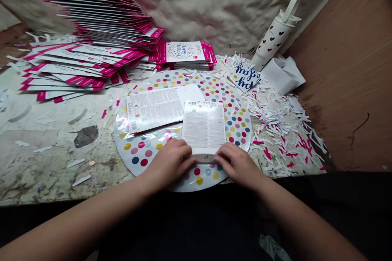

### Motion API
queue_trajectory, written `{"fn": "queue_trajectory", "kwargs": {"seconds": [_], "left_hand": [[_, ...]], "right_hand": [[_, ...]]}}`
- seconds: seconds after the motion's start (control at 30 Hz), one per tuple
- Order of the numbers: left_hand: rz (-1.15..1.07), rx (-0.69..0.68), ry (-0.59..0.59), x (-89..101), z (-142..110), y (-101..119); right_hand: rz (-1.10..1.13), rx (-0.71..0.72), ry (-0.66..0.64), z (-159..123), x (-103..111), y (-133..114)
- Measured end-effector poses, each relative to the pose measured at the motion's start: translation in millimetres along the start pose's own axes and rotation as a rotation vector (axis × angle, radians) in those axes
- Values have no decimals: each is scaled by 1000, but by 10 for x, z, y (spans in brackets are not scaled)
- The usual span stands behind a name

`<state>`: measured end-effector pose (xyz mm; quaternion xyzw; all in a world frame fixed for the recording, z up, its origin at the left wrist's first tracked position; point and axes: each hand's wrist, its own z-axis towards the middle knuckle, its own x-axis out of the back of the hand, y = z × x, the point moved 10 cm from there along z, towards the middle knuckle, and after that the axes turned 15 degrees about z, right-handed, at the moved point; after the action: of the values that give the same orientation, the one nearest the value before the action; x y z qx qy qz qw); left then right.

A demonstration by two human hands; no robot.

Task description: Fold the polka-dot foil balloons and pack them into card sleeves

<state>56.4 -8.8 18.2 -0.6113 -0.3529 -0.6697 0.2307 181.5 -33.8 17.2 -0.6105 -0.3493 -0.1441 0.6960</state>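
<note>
A printed white cardboard sleeve (pixel 203 126) with small text and a barcode lies in front of me, its near edge bent up as a narrow flap (pixel 205 158). My left hand (pixel 171 161) pinches the left end of that flap. At the other end, my right hand (pixel 236 165) grips it with curled fingers. Under the sleeve is a shiny round sheet with coloured dots (pixel 142 149). More printed packets (pixel 159 108), text side up, rest on the dotted sheet to the left, partly covered by the sleeve.
Tall piles of pink-edged packets (pixel 119 20) lean at the back left, with a lower pile (pixel 186 53) beside them. A white tumbler with hearts (pixel 272 40) stands tilted at the back right. Paper scraps (pixel 275 126) litter the right side, below a wooden panel (pixel 349 81).
</note>
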Motion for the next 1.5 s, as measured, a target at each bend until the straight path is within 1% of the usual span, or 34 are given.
{"fn": "queue_trajectory", "kwargs": {"seconds": [0.03, 0.07, 0.1, 0.17, 0.2, 0.23, 0.3, 0.33, 0.37, 0.4, 0.47, 0.5, 0.53, 0.57, 0.6, 0.67, 0.7, 0.8, 0.83, 0.9, 0.93, 0.97, 1.03, 1.07, 1.13, 1.2, 1.23, 1.27, 1.3, 1.37, 1.4, 1.43, 1.47, 1.5], "left_hand": [[18, 75, -53, -29, 57, -87], [30, 126, -102, -56, 106, -157], [27, 146, -153, -86, 147, -199], [4, 129, -212, -108, 203, -226], [14, 115, -199, -74, 217, -231], [41, 108, -154, -7, 219, -235], [93, 128, -20, 178, 173, -237], [71, 151, 11, 232, 128, -234], [-8, 169, -25, 213, 77, -219], [-150, 186, -118, 124, 19, -187], [-587, 234, -372, -148, -130, -38], [-839, 282, -457, -252, -196, 46], [-1074, 358, -479, -318, -233, 90], [-1274, 454, -442, -362, -244, 82], [-1426, 556, -367, -398, -242, 35], [-1583, 705, -216, -455, -230, -75], [-1614, 746, -159, -470, -218, -118], [-1684, 780, -32, -463, -174, -186], [-1740, 772, -26, -465, -160, -167], [-1853, 727, -56, -459, -133, -96], [-1857, 699, -65, -438, -126, -79], [-1809, 672, -61, -404, -124, -88], [-1610, 624, -17, -299, -126, -149], [-1509, 596, -2, -243, -123, -166], [-1383, 540, -13, -172, -107, -148], [-1339, 496, -28, -139, -86, -123], [-1337, 487, -19, -124, -79, -132], [-1335, 489, 8, -96, -76, -167], [-1320, 494, 49, -48, -77, -221], [-1199, 488, 133, 137, -77, -338], [-1088, 475, 156, 270, -71, -378], [-962, 441, 156, 420, -52, -382], [-840, 386, 135, 577, -19, -348], [-736, 309, 97, 726, 23, -275]], "right_hand": [[-23, -70, 15, 40, 39, 55], [-77, -102, 29, 71, 75, 71], [-146, -90, 23, 96, 87, 42], [-269, 14, -54, 114, 13, -93], [-312, 70, -122, 101, -68, -159], [-349, 108, -197, 75, -162, -207], [-466, 118, -297, 22, -308, -229], [-547, 109, -310, 6, -345, -226], [-632, 108, -301, -3, -362, -232], [-711, 122, -268, -5, -357, -263], [-809, 218, -163, -16, -320, -414], [-823, 298, -98, -34, -294, -533], [-819, 384, -28, -62, -262, -663], [-802, 463, 43, -96, -227, -788], [-775, 525, 108, -129, -192, -895], [-718, 586, 200, -166, -147, -1031], [-691, 593, 222, -170, -144, -1065], [-621, 594, 231, -175, -158, -1093], [-594, 590, 222, -178, -151, -1085], [-487, 555, 184, -167, -98, -1034], [-392, 512, 160, -143, -50, -981], [-276, 453, 144, -106, 8, -912], [-57, 346, 161, -19, 121, -777], [5, 332, 192, 19, 160, -745], [23, 395, 265, 71, 192, -771], [39, 466, 321, 95, 214, -796], [75, 454, 353, 105, 264, -754], [118, 402, 376, 117, 337, -672], [140, 316, 374, 131, 416, -560], [47, 73, 336, 126, 608, -295], [-57, -38, 341, 90, 755, -190], [-163, -109, 381, 40, 939, -148], [-239, -122, 457, -13, 1135, -184], [-262, -80, 539, -54, 1298, -285]]}}
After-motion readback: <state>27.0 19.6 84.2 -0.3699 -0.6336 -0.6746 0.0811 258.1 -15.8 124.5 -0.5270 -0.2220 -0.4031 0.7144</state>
